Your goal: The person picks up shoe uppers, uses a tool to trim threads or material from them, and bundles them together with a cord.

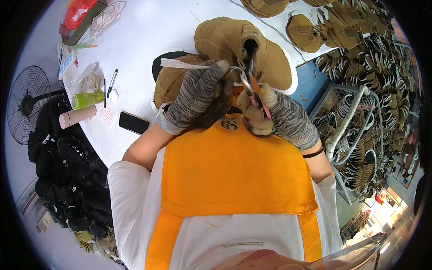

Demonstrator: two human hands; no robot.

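Gripping white lace (180, 64), both hands (198, 96) closed; tan boot (243, 49) behind, phone (133, 122) left.

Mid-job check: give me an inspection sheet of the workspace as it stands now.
Surface: white table, partly covered.
Job's things: tan boot at both hands; white lace drawn across.
Clutter: black phone, green bottle, pink tumbler, two pens, red bag.
Grippers: gloved left hand grips the lace; gloved right hand pinches a small orange-handled tool.
Cables: nothing seen.
Surroundings: fan left, wire basket and stacked boots right.
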